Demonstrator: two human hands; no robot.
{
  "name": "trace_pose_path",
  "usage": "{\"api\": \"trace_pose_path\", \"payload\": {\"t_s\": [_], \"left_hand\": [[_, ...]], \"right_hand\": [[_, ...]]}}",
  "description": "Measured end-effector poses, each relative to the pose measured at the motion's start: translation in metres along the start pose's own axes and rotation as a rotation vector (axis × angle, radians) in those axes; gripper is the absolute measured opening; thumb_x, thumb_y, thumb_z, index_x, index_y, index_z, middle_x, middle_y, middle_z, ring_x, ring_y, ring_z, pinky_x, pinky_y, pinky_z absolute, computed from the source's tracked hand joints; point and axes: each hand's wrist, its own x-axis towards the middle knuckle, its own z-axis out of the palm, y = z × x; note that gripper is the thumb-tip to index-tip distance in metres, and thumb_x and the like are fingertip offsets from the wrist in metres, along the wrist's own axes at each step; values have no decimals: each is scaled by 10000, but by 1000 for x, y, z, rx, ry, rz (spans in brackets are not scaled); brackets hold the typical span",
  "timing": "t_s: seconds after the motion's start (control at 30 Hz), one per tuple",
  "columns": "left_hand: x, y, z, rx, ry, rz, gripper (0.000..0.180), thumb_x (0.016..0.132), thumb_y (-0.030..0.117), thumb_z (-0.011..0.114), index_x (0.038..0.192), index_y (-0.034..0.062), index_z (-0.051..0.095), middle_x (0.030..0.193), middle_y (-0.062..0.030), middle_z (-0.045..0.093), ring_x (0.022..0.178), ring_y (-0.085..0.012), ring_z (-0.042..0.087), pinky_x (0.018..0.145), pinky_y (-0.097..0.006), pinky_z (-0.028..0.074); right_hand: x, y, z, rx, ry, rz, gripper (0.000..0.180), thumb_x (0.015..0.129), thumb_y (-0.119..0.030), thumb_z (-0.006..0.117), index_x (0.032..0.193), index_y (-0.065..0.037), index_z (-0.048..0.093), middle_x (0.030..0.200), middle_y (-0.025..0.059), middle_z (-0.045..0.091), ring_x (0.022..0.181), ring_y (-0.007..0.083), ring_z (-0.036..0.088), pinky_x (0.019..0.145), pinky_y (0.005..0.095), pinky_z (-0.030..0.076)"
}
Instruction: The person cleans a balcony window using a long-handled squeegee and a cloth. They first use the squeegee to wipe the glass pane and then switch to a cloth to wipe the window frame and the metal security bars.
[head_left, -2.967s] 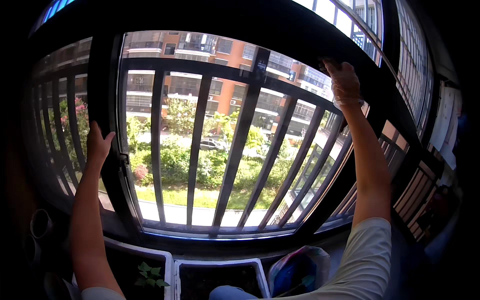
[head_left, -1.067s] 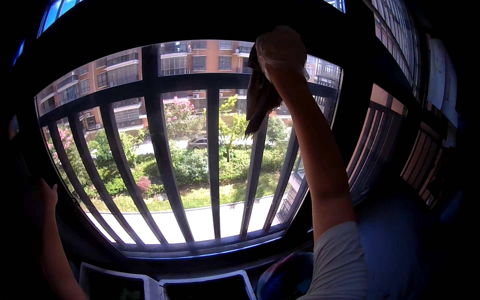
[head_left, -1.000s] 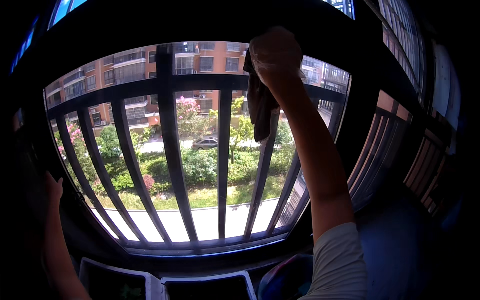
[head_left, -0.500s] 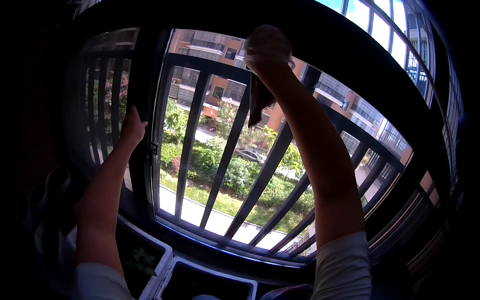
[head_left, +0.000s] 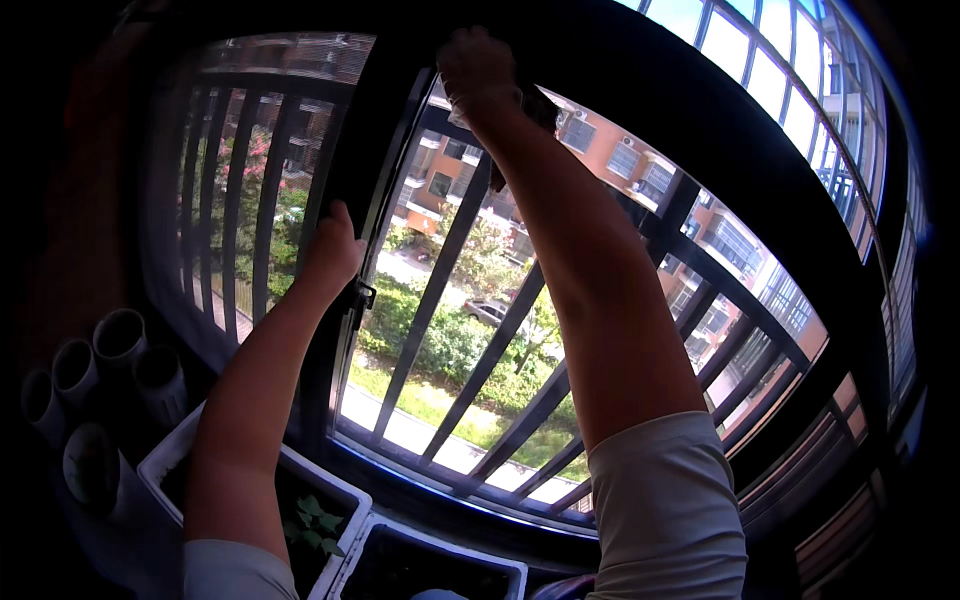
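My right hand [head_left: 478, 68] is raised to the upper left corner of a dark-framed window [head_left: 345, 150], closed on a dark cloth [head_left: 540, 108]. Part of the cloth hangs below the hand against the bright pane; the rest is hidden by my hand and forearm. Something pale and thin shows around that wrist. Lower down, my left hand [head_left: 335, 252] grips the upright window frame, just above a small dark latch [head_left: 366, 295]. Its thumb points toward the pane, and the other fingers are mostly lost in shadow.
Dark vertical bars [head_left: 440, 300] stand outside the glass. Below the window are white-rimmed planter boxes [head_left: 360, 490], one with a leafy green plant [head_left: 315, 525]. Several pale cylindrical pots [head_left: 120, 335] cluster at the lower left. Another slanted window [head_left: 740, 45] is at the upper right.
My right hand has moved left along the top of the frame with the cloth, toward the corner. My left hand keeps its place above the latch. The whole view has shifted leftward.
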Motion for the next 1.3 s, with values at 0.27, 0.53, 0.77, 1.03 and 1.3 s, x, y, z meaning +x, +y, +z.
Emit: {"api": "trace_pose_path", "payload": {"t_s": [0.27,0.53,0.77,1.03,1.3], "left_hand": [[3,-15,3,23,25,47,582,746,136,682,1154,-45,309,925,-294,546,869,-425,563,706,-450,491],[2,-6,5,80,6,-11,660,748,146,681,1221,-60,270,1000,-306,530,931,-422,552,761,-438,494],[1,-4,2,66,57,17,545,712,120,708,1068,-66,340,915,-304,546,871,-432,566,716,-448,501],[4,2,-2,104,6,-74,543,711,142,708,1066,-44,341,936,-282,561,879,-400,579,728,-442,496],[-2,0,-8,13,-32,-6,611,726,160,699,1132,-74,306,887,-299,546,828,-428,572,679,-458,494]], "right_hand": [[-70,64,-31,-156,-87,198,124,805,-150,555,868,-85,640,823,119,627,810,244,621,652,345,532],[-239,236,-106,-463,-29,149,183,800,-100,567,976,-123,611,811,107,620,817,221,619,718,293,525],[-318,293,-161,-204,-381,788,296,850,-143,525,1134,-65,545,997,159,616,909,287,611,828,353,478],[-147,84,-78,910,-210,668,465,751,-188,480,1210,-115,507,1071,181,586,988,319,563,911,374,407],[21,-13,-13,119,-718,274,291,769,-241,570,1002,-81,641,1127,145,570,1037,269,548,873,295,444]]}}
